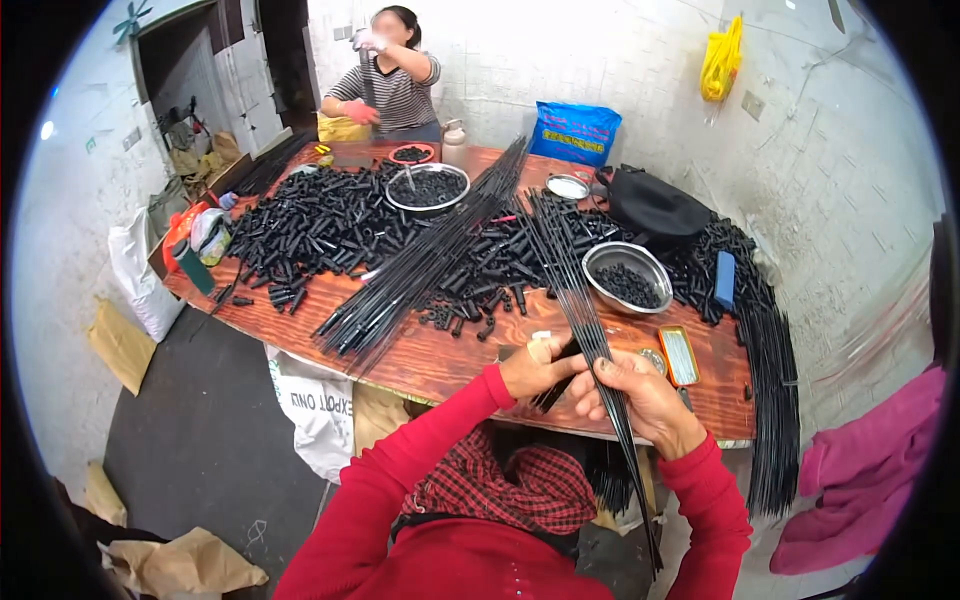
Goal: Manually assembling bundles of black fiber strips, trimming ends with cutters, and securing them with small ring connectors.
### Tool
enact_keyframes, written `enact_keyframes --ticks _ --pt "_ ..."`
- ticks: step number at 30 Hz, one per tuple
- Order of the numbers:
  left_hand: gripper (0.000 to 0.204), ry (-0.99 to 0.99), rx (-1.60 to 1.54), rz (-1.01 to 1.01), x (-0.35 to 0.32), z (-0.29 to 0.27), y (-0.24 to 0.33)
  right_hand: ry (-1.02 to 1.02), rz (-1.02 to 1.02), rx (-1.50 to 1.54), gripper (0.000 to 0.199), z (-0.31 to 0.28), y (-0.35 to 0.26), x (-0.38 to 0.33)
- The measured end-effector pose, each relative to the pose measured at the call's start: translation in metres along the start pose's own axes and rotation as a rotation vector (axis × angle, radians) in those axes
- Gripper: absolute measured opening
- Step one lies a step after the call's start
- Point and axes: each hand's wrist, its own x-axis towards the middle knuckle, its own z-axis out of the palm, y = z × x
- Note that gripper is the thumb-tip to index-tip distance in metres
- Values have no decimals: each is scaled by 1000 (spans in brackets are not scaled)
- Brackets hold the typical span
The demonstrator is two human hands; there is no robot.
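A fanned bundle of long thin black rods slants from the middle of the table down past its near edge. My right hand is closed around the bundle's lower part, thumb on top. My left hand is closed beside it, its fingertips reaching the rods. Dark pieces show under the left hand, but what its fingers hold is hidden. Just beyond the right hand stands a steel bowl of small black parts. An orange-rimmed tin and a small round container lie close to that hand.
A thicker rod bundle crosses the red-brown wooden table. Black tubular parts are heaped behind it. Farther back stands another filled bowl. More rods overhang the right edge. A co-worker handles dark rods across the table.
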Motion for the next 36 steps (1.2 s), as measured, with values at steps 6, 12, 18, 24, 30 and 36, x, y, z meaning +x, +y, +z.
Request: enact_keyframes --ticks 6,12,18,24,30,36 --pt "32 -71 146 -147 -12 -9 -28 -20 -48 17 32 -1 -13 0" --pt "27 -174 382 -275 -7 -18 -25 73 -176 -61 31 1 -29 -17" --pt "33 34 932 127 41 -45 -55 133 -193 -113 35 -7 -1 -16" --pt "34 2 1159 65 25 -71 -135 188 -156 -201 36 -35 66 2" --pt "6 28 1313 214 17 -77 -163 120 -182 -210 30 -55 97 -13" --pt "4 38 1071 276 6 -120 -227 90 -270 -335 28 -60 126 -10"
